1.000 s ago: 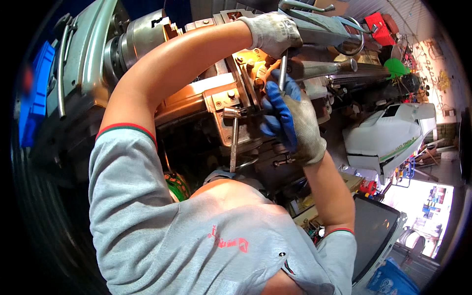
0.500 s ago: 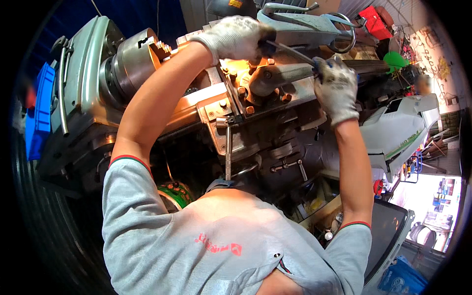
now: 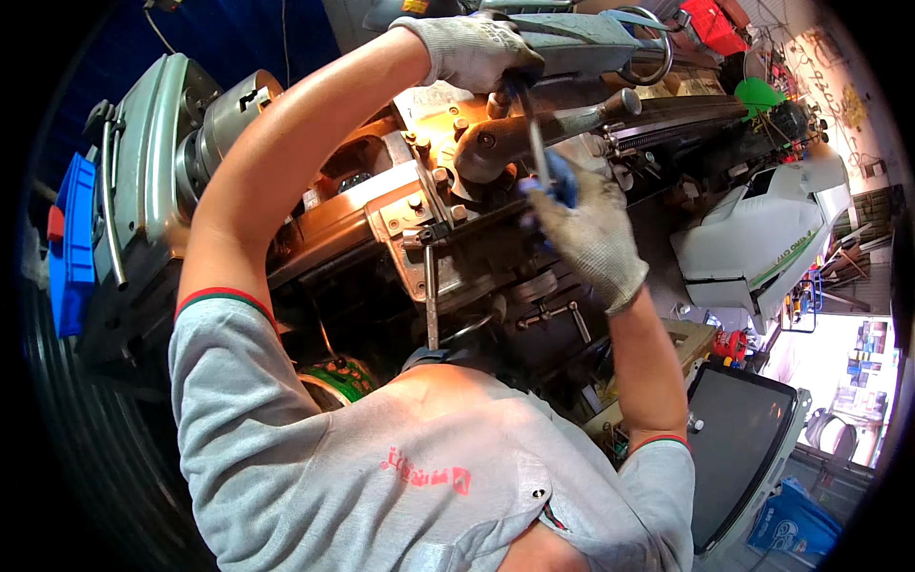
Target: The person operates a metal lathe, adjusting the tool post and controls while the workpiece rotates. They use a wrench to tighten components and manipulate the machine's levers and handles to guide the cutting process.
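My gloved left hand (image 3: 481, 52) grips the upper end of a steel rod-shaped tool (image 3: 534, 129) above the lathe's tool post area (image 3: 429, 119). My right hand (image 3: 586, 224), in a grey-and-blue glove, is closed around the lower end of that rod, its fingertips blurred. Beside the rod, a thick tool-post handle (image 3: 486, 143) with a round knob reaches rightward. Several square-headed bolts sit around its base. Left of my right hand, a T-handled wrench (image 3: 431, 296) stands on the carriage. What the rod's upper end fits onto is hidden by my left hand.
The steel chuck (image 3: 233, 110) and pale green headstock (image 3: 148, 162) are at left, beside a blue plastic tray (image 3: 74, 267). A grey-blue machine part (image 3: 572, 33) is overhead. A white machine housing (image 3: 743, 243), green round object (image 3: 758, 95) and dark-screened panel (image 3: 734, 448) stand right.
The rod has swung from diagonal to steeper since half a second ago. My right hand moved down and left with it; my left hand shifted slightly up.
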A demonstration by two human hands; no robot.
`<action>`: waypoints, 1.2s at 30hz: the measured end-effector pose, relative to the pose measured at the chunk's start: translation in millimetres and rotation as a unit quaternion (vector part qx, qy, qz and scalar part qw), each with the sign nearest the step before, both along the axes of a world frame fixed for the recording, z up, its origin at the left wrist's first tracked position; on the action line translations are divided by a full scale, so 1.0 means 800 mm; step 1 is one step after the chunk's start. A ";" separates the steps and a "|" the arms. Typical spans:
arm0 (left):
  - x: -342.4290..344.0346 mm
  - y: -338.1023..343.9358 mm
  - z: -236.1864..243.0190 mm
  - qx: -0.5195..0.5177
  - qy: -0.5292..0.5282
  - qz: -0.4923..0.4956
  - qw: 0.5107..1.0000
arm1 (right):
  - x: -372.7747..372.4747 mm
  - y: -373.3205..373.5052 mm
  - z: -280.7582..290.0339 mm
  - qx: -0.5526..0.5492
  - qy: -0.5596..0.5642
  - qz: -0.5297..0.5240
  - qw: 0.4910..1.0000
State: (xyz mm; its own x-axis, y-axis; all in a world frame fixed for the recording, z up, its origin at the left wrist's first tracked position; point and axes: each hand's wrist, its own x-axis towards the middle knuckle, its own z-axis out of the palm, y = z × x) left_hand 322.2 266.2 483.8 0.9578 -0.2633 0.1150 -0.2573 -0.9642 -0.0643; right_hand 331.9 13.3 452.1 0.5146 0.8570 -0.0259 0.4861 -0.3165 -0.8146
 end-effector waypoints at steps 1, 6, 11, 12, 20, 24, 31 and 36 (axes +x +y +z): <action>0.005 0.010 -0.007 0.020 -0.021 -0.042 0.999 | -0.016 0.009 0.003 0.035 0.207 0.005 0.978; 0.010 0.000 -0.023 0.049 -0.061 -0.124 0.989 | -0.084 0.048 -0.012 0.171 0.642 -0.018 0.747; 0.016 -0.007 -0.026 0.050 -0.075 -0.069 0.994 | -0.027 0.024 -0.007 0.111 0.654 0.029 0.748; 0.021 -0.015 -0.022 0.059 -0.040 -0.036 0.997 | -0.024 0.024 -0.002 0.102 0.636 0.034 0.764; 0.026 -0.013 -0.048 -0.034 -0.128 -0.049 0.990 | -0.010 0.029 -0.004 0.114 0.799 0.035 0.590; 0.028 -0.008 -0.053 -0.007 -0.144 -0.038 0.989 | 0.009 0.045 0.002 -0.002 0.752 0.116 0.649; 0.034 -0.006 -0.053 0.001 -0.082 -0.030 0.996 | 0.027 0.059 -0.020 -0.068 0.783 0.195 0.588; 0.032 -0.013 -0.049 -0.025 -0.090 -0.005 0.996 | 0.038 0.067 -0.006 -0.129 0.774 0.177 0.595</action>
